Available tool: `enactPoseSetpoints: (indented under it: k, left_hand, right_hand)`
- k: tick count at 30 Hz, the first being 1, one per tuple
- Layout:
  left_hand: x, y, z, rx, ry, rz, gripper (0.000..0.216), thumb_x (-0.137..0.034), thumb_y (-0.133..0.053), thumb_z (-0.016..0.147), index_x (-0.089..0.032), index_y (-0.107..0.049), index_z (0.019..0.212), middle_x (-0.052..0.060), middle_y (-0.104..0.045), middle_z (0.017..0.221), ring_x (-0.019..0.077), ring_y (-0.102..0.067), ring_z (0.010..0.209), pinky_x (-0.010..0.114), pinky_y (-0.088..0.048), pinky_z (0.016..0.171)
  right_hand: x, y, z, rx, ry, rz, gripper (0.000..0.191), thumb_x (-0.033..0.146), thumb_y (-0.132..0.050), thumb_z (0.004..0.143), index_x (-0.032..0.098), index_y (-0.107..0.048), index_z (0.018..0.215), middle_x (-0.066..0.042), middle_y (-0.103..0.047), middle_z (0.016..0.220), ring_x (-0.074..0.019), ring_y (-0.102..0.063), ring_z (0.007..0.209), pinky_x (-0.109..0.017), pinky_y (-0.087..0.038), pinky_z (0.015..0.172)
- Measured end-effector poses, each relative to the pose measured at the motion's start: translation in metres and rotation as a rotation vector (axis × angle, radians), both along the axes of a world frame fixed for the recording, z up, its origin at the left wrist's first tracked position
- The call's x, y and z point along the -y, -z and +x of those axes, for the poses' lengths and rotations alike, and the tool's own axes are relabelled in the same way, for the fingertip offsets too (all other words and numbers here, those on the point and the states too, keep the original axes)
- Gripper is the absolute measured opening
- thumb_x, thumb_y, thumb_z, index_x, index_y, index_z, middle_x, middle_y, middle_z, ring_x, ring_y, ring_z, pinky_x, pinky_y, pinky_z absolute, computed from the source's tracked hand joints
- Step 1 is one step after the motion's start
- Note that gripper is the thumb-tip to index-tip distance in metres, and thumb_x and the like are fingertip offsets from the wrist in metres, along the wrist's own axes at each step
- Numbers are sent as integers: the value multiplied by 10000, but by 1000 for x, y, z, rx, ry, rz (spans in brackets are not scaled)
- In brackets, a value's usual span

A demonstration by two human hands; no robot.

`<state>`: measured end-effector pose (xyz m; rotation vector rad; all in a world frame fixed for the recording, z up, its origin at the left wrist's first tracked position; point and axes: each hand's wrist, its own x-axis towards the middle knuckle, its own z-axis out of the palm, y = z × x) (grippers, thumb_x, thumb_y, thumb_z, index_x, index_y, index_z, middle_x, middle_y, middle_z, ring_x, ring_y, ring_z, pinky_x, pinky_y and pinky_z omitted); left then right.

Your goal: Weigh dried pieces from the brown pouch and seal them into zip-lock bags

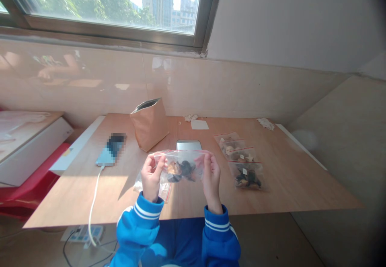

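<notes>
Between my two hands a clear zip bag (193,173) is stretched level above the front of the table, with dark and tan lumpy pieces inside whose kind I cannot make out. My left hand (152,175) pinches its left upper corner, thumb on top. At the right upper corner my right hand (212,174) grips it the same way. Beneath my left hand lie more clear bags (165,192), partly covered. Just behind the held bag sits a silver-rimmed flat device (188,144), its front hidden. To the right, several filled zip bags (246,177) overlap in a row.
A brown paper bag (150,126) stands open at the back left. Left of it lies a phone (111,150) with a white cable (95,194) running over the table edge to a power strip (87,233). Crumpled tissue (265,124) and a white card (199,124) lie near the wall.
</notes>
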<state>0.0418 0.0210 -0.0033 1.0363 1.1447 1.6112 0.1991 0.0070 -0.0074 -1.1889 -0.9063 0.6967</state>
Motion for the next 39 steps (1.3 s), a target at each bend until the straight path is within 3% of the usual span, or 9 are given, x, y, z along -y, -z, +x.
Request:
enactPoseSetpoints:
  k: [7,16,22,27,39]
  left_hand:
    - [1,-1,-6,-17,-62,25,242,-385,-678,775,-173,-604,864,-25,-611,695,85,-567,578,179,-463,569]
    - [2,-1,-7,-46,-67,-3,298,-400,-710,734,-166,-622,897,28,-658,892,115,-628,666,206,-496,598]
    - [0,0,-4,-29,81,1,305,-434,-665,779,-163,-665,918,40,-680,856,139,-625,714,221,-502,630]
    - [0,0,-4,-40,92,16,307,-436,-700,746,-157,-695,874,56,-704,893,155,-633,746,238,-504,665]
    - [1,-1,-5,-71,64,-47,270,-403,-717,720,-156,-672,819,28,-686,762,135,-621,651,224,-496,596]
  right_hand:
    - [2,0,-2,0,-83,-3,300,483,-600,840,190,-642,891,-11,-657,692,-139,-573,611,-268,-480,611]
    - [1,11,1,-19,31,-27,286,459,-663,790,176,-674,828,-56,-707,819,-188,-651,799,-309,-511,748]
    - [1,9,-1,-142,2,6,304,470,-627,819,172,-651,879,-41,-680,791,-162,-635,741,-281,-511,692]
    - [0,8,-8,-126,-61,3,357,482,-644,801,174,-673,978,-92,-699,1014,-195,-658,860,-321,-531,750]
    - [2,10,-3,-22,-41,-30,301,479,-666,790,180,-676,821,-51,-711,779,-198,-670,766,-338,-542,743]
